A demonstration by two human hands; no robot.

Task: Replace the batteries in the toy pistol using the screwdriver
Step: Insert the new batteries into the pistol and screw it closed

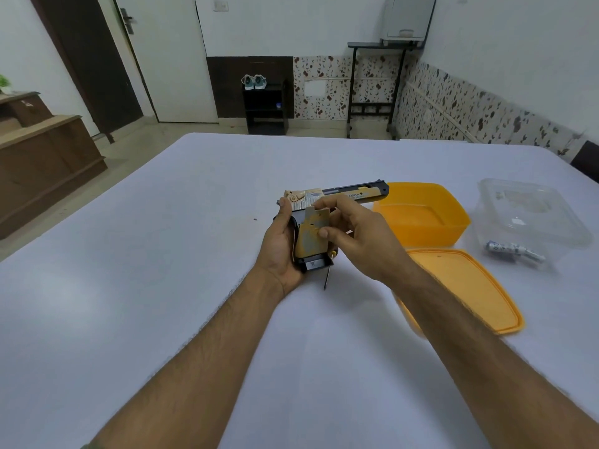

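A wide table covered in a pale lavender cloth [162, 286] fills the lower part of the view, its far edge facing a white-walled room. Beyond that edge stand a dark wooden door [87, 59], a small black shelf [265, 108] with a pair of teal sneakers [253, 82] on top, and a black metal stand [376, 89] against a floral-patterned dado. A brown wooden cabinet [45, 163] sits off the table's left edge.

Toward the right edge of the table lies an orange plastic tub [421, 215], its orange lid [463, 286] flat just in front of it. Further right a clear plastic container [531, 212] rests beside a few batteries [512, 249].

Both forearms reach forward from the near edge to the table's middle. The left hand [280, 247] wraps around the back of the grip of the gold-and-black toy pistol [324, 218], holding it just above the cloth, barrel pointing toward the right edge. The right hand [359, 238] comes across from the right, its thumb and fingers pinching the battery cover [319, 218] on the side of the grip. A screwdriver [327, 270] with a yellow handle pokes out beneath the right hand, shaft pointing toward the near edge; whether the hand holds it cannot be told.
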